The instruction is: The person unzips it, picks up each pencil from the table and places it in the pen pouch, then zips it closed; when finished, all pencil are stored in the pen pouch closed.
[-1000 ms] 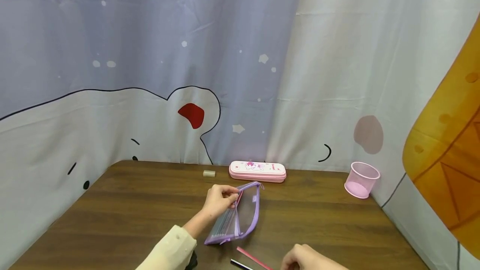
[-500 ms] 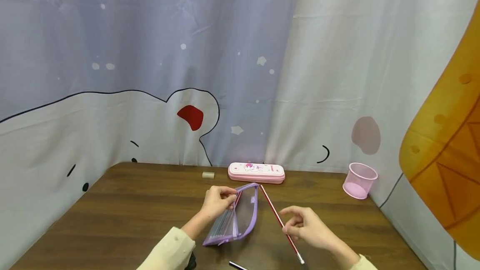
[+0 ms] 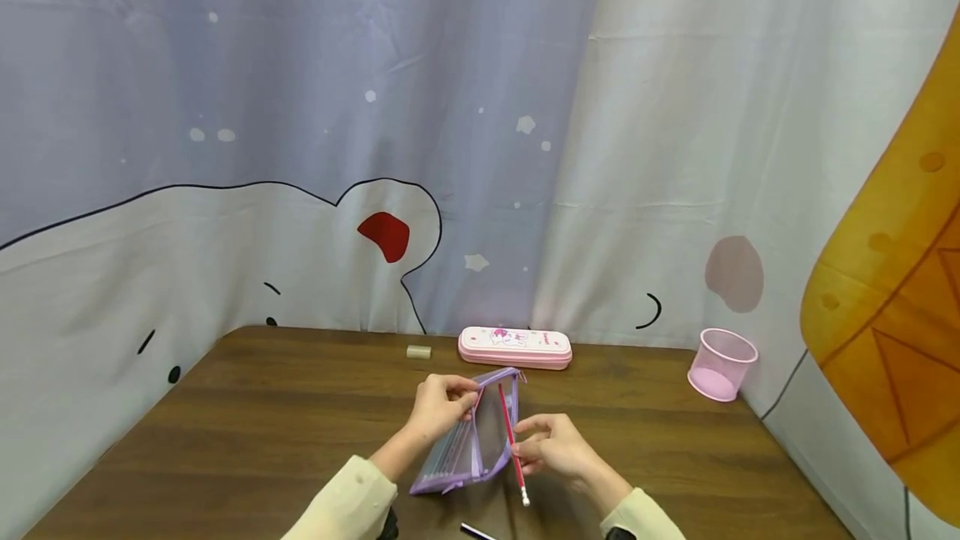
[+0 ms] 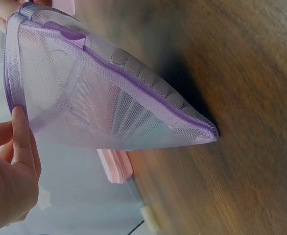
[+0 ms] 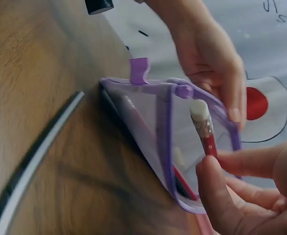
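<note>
A purple-edged mesh zip pouch (image 3: 450, 458) stands tilted on the table with its mouth spread. My left hand (image 3: 441, 408) pinches the upper edge of that mouth between thumb and fingers. Between thumb and fingertips, my right hand (image 3: 555, 450) holds a red pencil (image 3: 506, 413) at the pouch's opening, its white eraser end toward me. The right wrist view shows the eraser tip (image 5: 200, 110) close, with the pencil's far part hidden by the hand. Through the mesh, a red pencil and other slim items are visible inside the pouch.
A black-and-white pencil-like stick (image 3: 476, 532) lies near the front of the wooden table (image 3: 262, 440). At the back are a pink pencil case (image 3: 514, 348) and a small beige block (image 3: 418, 352). A pink mesh cup (image 3: 723, 365) stands at the right, before the curtain.
My right hand has picked up the red pencil from the table, raised it and brought it left to the pouch's mouth. The left hand keeps its hold on the pouch edge.
</note>
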`<control>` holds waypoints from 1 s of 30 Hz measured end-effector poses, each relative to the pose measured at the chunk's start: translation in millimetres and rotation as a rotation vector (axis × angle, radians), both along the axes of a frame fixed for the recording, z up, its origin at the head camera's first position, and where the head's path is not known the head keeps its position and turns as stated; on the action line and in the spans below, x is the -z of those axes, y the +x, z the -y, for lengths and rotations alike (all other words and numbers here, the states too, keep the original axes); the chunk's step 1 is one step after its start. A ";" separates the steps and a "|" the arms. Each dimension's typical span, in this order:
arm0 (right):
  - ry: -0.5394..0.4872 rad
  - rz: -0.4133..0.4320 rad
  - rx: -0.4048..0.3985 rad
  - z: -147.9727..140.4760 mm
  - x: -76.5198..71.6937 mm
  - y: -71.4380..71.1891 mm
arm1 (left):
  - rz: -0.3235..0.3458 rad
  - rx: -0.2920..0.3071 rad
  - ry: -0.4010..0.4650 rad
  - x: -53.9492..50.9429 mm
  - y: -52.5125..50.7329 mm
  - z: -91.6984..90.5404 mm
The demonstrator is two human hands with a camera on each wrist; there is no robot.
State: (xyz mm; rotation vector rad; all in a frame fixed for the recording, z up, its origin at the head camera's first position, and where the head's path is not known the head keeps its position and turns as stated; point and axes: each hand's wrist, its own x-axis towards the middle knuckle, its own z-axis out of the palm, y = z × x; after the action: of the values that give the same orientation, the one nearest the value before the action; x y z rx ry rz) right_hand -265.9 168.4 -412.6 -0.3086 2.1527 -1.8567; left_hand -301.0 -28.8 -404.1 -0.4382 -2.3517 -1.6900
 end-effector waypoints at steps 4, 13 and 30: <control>-0.038 0.022 0.093 11.8 8.9 -7.6 | 0.011 0.008 -0.004 -0.2 1.0 -2.4; -0.067 0.040 0.177 25.9 10.4 -17.6 | 0.026 0.052 0.019 0.3 0.2 -7.6; 0.052 -0.043 0.231 41.7 13.9 -10.4 | 0.047 0.073 0.058 -0.7 2.3 -13.8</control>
State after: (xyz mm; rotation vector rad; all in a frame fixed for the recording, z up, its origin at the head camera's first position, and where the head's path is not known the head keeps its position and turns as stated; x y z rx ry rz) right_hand -276.3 126.7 -426.5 -0.0927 2.3476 -1.9239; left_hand -298.7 -15.0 -403.4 -0.4853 -2.3391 -1.8149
